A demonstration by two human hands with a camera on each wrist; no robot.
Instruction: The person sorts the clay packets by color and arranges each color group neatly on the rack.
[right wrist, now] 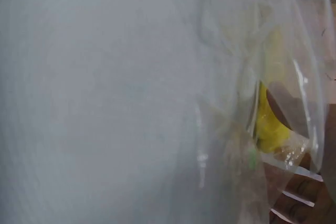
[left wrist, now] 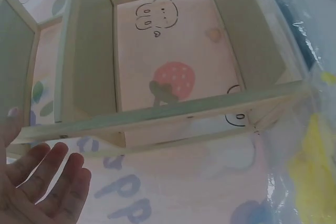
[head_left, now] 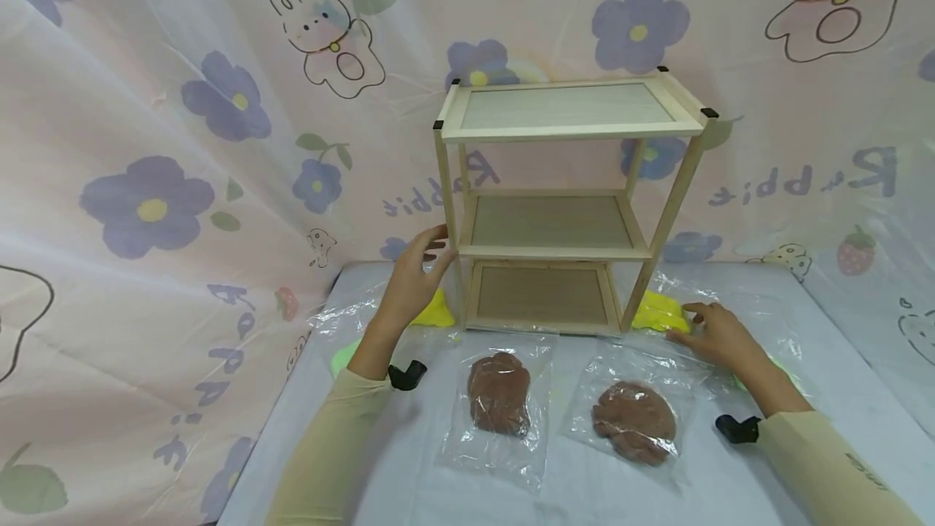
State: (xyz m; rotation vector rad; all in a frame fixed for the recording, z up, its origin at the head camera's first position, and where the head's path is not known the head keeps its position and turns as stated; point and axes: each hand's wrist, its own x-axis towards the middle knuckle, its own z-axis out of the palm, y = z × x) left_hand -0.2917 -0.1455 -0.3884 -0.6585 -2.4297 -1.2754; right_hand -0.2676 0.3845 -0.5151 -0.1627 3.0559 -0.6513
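A small three-tier wooden shelf [head_left: 540,254] stands upright on the table, with black caps on its top corners. My left hand [head_left: 414,276] is at its left front post, thumb on one side and relaxed fingers on the other; in the left wrist view these fingers [left wrist: 55,177] are loosely spread beside the wooden rail [left wrist: 173,111]. My right hand [head_left: 719,337] has thumb and index finger around the right end of a clear bag of yellow clay [head_left: 657,312], beside the shelf's right front post. In the right wrist view, clear plastic [right wrist: 310,93] partly covers the hand.
Two bagged lumps of brown clay, one on the left [head_left: 500,394] and one on the right [head_left: 634,422], lie in front of the shelf. More yellow clay [head_left: 436,311] and some green clay [head_left: 343,358] lie by the left arm. A patterned curtain [head_left: 183,282] hangs behind and to the left.
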